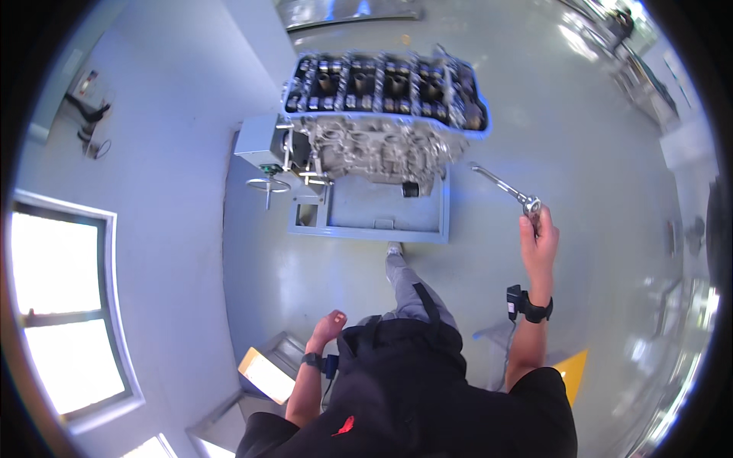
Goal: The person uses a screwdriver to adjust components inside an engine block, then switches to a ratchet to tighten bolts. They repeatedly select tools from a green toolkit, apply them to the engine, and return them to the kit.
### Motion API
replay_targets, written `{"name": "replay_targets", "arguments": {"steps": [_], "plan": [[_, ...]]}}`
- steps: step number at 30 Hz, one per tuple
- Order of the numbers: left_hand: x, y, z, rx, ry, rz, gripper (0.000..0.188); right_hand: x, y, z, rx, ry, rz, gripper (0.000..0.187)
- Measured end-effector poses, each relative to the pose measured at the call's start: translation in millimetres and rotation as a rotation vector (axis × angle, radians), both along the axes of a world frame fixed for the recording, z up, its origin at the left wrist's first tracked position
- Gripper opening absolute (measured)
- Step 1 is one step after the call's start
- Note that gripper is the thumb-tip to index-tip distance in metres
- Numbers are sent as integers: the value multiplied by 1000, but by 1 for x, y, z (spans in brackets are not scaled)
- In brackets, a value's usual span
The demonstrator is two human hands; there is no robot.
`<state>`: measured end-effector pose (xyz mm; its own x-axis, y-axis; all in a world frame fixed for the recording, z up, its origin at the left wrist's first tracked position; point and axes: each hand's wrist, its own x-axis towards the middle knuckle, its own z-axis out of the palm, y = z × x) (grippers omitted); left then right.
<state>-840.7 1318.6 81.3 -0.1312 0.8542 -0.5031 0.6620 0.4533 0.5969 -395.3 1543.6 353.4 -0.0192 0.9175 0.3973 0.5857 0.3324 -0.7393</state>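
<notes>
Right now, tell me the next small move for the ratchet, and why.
Probably ease the right hand left toward the engine: it holds the ratchet, whose extension bar points that way but shows apart from the engine.

The engine (382, 149) is mounted above the base frame (385, 233), ahead of the torso (450, 397). The handwheel (267, 185) is located to the engine's left. The ratchet wrench (500, 185) is held in the right hand (542, 237), to the engine's right. The left hand (328, 327) is positioned beside the torso. The window (61, 275) is set in the left wall (168, 191).
</notes>
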Motion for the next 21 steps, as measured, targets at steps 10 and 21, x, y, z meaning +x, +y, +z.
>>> {"name": "replay_targets", "arguments": {"steps": [10,21], "plan": [[-3,165,93,1,75,350,34,-164,332,119,63,167,481,35],[-65,301,117,172,-125,623,23,-241,456,114,-126,-164,575,40]]}}
